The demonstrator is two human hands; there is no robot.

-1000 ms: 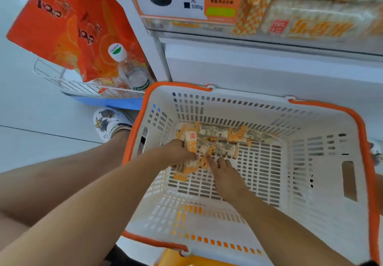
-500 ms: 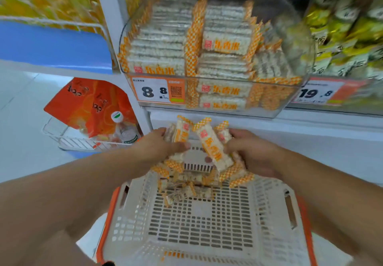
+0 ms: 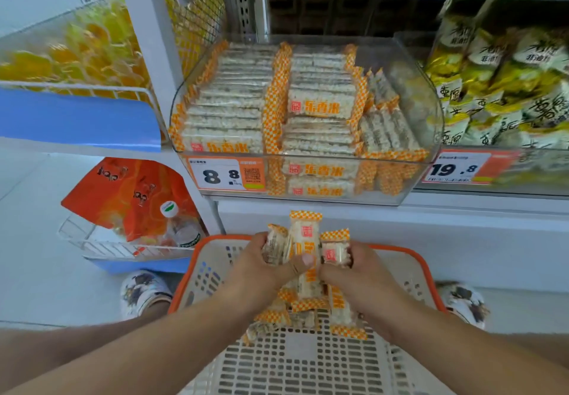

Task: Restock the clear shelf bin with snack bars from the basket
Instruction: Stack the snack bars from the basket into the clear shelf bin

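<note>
Together, both hands (image 3: 303, 267) (thumbs curled) clutch a bunch of snack bars (image 3: 305, 250) above the basket (image 3: 414, 259).

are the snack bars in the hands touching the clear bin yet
Apart. The head view shows the held snack bars, gripped by the left hand and right hand, below the clear bin, with pale shelf front visible between.

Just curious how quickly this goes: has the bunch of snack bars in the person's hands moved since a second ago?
Yes. The snack bars were down on the basket floor; both hands now hold them above its far rim, nearer the clear bin.
</note>
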